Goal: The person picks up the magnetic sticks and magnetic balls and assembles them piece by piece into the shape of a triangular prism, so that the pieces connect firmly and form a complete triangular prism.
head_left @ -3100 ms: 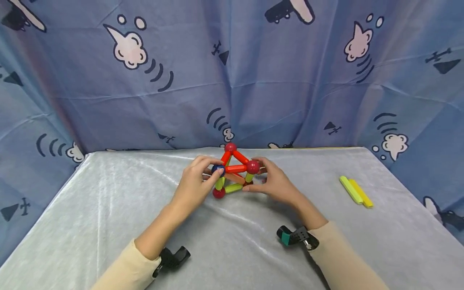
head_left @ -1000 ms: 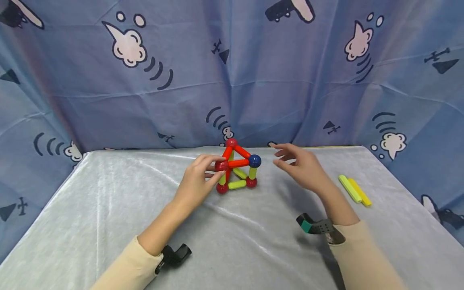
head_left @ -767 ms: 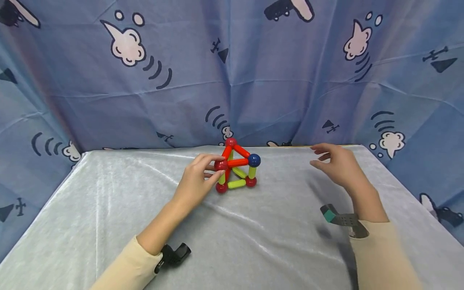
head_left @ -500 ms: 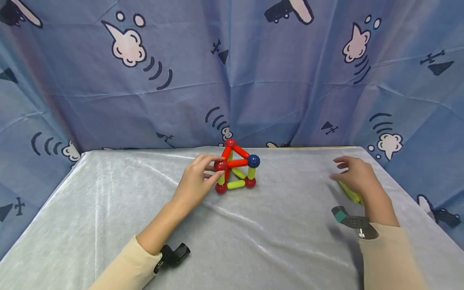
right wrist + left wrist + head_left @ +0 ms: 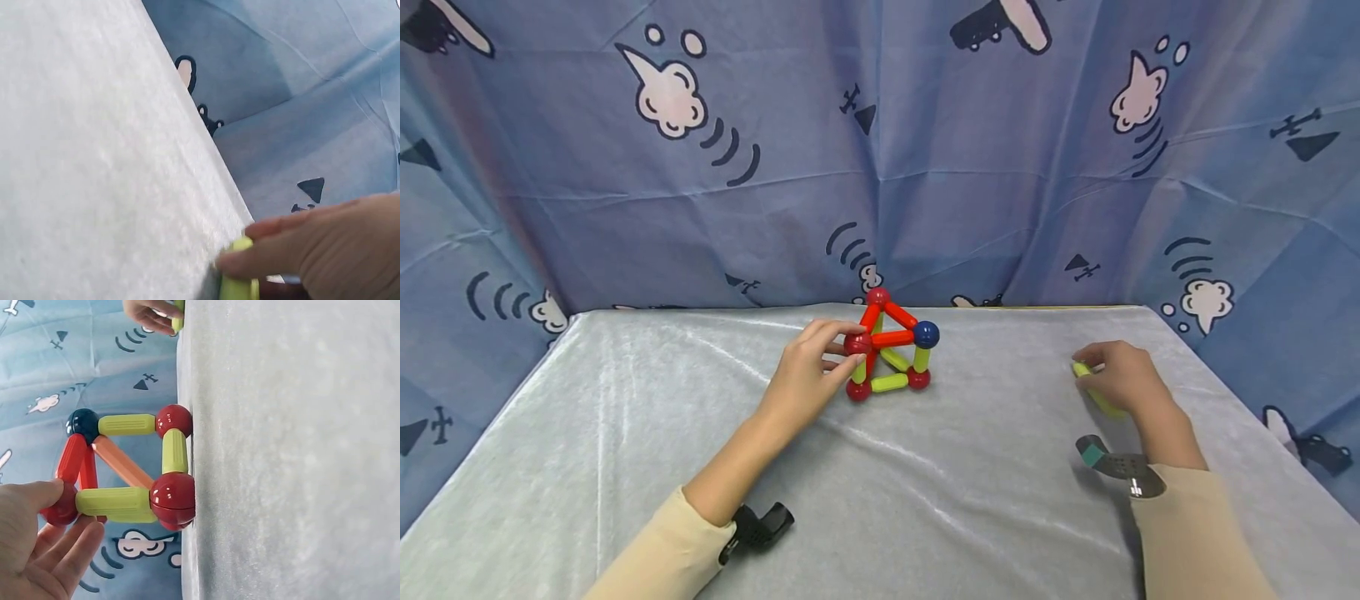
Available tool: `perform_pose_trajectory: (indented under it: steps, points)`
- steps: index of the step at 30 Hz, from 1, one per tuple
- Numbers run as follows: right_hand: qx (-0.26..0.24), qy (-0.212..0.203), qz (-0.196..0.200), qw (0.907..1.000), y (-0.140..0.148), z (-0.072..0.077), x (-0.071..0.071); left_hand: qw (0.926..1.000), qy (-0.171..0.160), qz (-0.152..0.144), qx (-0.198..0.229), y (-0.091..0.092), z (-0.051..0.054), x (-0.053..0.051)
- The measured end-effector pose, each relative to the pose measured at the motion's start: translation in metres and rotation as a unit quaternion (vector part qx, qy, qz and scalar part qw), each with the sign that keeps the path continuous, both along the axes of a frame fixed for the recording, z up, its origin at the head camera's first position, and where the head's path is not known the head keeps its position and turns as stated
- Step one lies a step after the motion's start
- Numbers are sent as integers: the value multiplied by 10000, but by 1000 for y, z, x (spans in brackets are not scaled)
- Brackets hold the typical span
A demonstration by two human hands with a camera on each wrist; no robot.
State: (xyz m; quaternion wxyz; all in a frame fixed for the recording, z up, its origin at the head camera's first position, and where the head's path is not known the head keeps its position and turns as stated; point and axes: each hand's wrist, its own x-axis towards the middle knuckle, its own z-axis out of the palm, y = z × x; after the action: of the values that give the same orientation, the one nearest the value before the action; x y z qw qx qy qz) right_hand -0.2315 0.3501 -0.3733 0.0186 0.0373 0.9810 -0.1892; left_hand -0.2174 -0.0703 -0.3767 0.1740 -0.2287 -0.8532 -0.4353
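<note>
A frame of magnetic rods and balls stands at the table's middle. Red rods (image 5: 892,338) join its top balls, and yellow-green rods (image 5: 890,382) form the sides and base. My left hand (image 5: 801,371) pinches the near-left upper red ball (image 5: 857,343) between thumb and fingers. At the upper right corner sits a blue ball (image 5: 927,334). An orange rod (image 5: 123,462) slants across one side in the left wrist view. Far to the right, my right hand (image 5: 1126,377) pinches a yellow-green rod (image 5: 1103,405); whether a yellow rod lies with it is hidden.
Pale grey cloth covers the table (image 5: 985,500). A blue patterned curtain (image 5: 955,225) hangs behind the table's back edge. Each wrist wears a black camera mount, such as the left mount (image 5: 763,529).
The frame has been turned: the blue ball went from the left hand's corner to the right one. My right hand left the frame, moved right and took hold of a yellow-green rod.
</note>
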Motion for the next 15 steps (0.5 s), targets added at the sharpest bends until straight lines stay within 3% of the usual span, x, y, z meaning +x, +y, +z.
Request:
perform_pose_trajectory:
  steps: [7,15]
  points:
    - [-408,813,897,9918,-20,13,-2,10000,11,31,-34,0,-1,-1]
    - [-1096,1326,1357,9757,-62,44,10,10000,7,14,-12,0,-1,0]
